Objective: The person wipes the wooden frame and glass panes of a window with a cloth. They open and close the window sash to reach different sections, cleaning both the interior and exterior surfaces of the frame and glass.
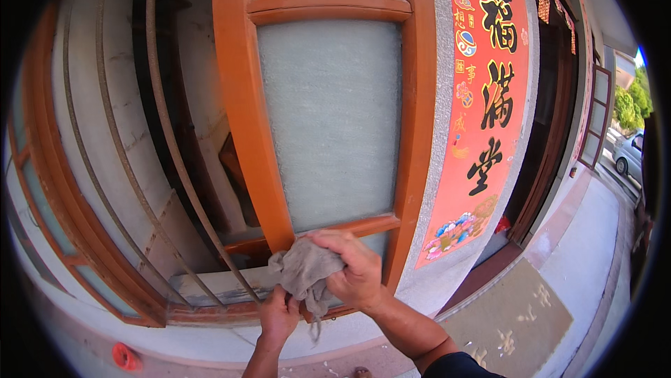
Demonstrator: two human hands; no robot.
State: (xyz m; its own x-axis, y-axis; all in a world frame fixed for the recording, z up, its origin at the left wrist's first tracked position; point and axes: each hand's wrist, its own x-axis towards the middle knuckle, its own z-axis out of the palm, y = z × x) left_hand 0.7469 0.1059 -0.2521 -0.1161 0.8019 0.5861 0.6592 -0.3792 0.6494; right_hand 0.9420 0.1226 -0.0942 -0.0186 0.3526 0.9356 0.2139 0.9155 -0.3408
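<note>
A crumpled grey rag (306, 270) is bunched in my right hand (359, 268). It lies against the lower left stile of an orange-brown wooden window sash (249, 116), whose frosted glass pane (333, 121) rises above my hands. A loose strip of the rag hangs down below my fingers. My left hand (278, 312) is just under the rag, at the sash's bottom left corner. Its fingertips are partly hidden, so whether it grips the sash or the rag's edge is unclear.
Rusty vertical bars (173, 152) cross the window opening on the left, and another wooden sash (73, 242) stands swung out beyond them. Right of my sash, a red paper banner (485, 116) with writing covers the wall. A doormat (513, 320) and a red plastic container (126, 357) lie lower down.
</note>
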